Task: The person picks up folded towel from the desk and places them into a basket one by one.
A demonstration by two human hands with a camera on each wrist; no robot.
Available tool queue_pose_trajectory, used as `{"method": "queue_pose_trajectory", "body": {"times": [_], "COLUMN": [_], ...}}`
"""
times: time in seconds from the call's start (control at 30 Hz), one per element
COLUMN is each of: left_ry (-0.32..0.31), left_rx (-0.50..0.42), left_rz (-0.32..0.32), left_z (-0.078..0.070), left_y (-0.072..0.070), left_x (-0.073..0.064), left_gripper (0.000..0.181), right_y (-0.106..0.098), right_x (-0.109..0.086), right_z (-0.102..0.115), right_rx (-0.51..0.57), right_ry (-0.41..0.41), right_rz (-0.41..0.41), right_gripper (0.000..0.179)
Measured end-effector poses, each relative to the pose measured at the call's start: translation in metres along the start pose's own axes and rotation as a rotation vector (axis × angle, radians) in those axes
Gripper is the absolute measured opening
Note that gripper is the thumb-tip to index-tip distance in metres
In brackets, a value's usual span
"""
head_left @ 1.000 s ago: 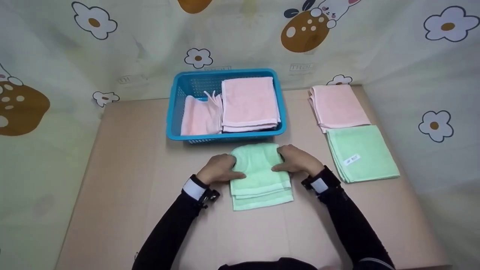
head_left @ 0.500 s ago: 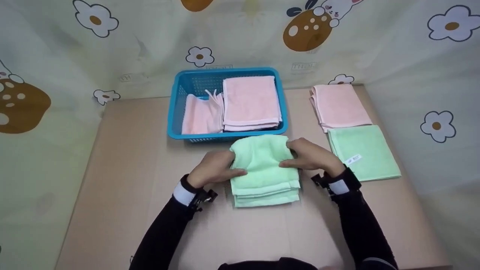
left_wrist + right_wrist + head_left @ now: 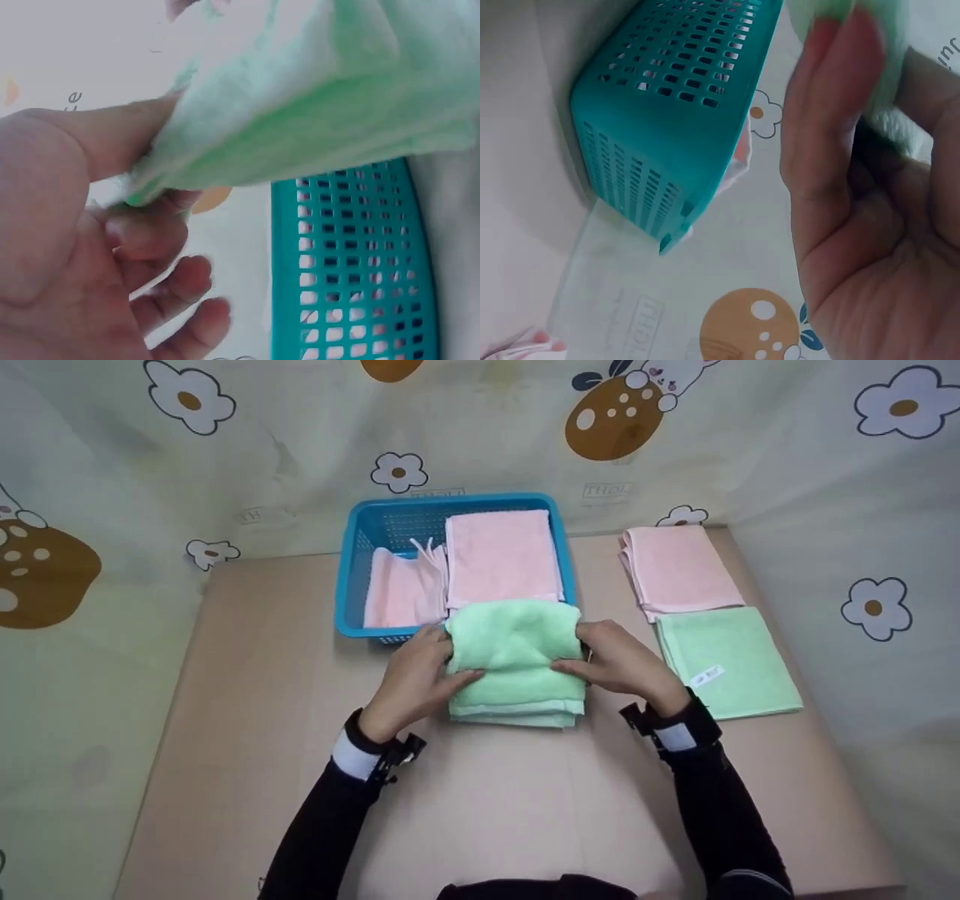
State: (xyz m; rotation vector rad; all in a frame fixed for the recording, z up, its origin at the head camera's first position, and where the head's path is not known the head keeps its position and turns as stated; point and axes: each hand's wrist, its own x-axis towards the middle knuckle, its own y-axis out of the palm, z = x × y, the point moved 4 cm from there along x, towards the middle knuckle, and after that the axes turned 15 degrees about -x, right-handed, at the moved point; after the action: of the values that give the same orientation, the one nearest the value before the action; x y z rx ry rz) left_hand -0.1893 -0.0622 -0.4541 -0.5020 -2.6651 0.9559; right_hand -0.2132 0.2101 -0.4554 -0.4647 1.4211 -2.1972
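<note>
A folded light-green towel (image 3: 517,660) is held up at the front of the blue basket (image 3: 342,577), its far edge overlapping the front rim in the head view. My left hand (image 3: 412,679) pinches its left side, thumb on top and fingers underneath; the left wrist view shows the towel (image 3: 315,112) between thumb and index finger, the other fingers loosely bent below. On the right side, my right hand (image 3: 622,664) pinches it the same way. Inside the basket lie a folded pink towel (image 3: 499,555) on the right and a smaller pink cloth (image 3: 403,589) on the left.
At the right of the table (image 3: 255,720) lie a folded pink towel (image 3: 682,570) and, nearer, a folded green towel (image 3: 727,660) with a white label. A patterned curtain (image 3: 300,442) stands behind and along both sides.
Both hands have lifted the green towel off the table and carried it forward to the basket's front rim. The basket and the towels at the right stay in place.
</note>
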Motion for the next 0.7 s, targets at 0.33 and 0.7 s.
{"method": "queue_pose_trajectory", "body": {"times": [0.33, 0.7], "left_ry": [-0.023, 0.135], "left_rx": [-0.179, -0.487], "left_rz": [-0.043, -0.557], "left_z": [0.008, 0.048], "left_y": [-0.001, -0.040], "left_x": [-0.001, 0.017], "left_gripper": [0.045, 0.033], "right_y": [-0.001, -0.006], "right_x": [0.017, 0.082], "right_z": [0.000, 0.025], "right_rx": [0.094, 0.184], "right_ry": [0.007, -0.001], "right_rz": [-0.100, -0.223], "right_gripper": [0.023, 0.032]}}
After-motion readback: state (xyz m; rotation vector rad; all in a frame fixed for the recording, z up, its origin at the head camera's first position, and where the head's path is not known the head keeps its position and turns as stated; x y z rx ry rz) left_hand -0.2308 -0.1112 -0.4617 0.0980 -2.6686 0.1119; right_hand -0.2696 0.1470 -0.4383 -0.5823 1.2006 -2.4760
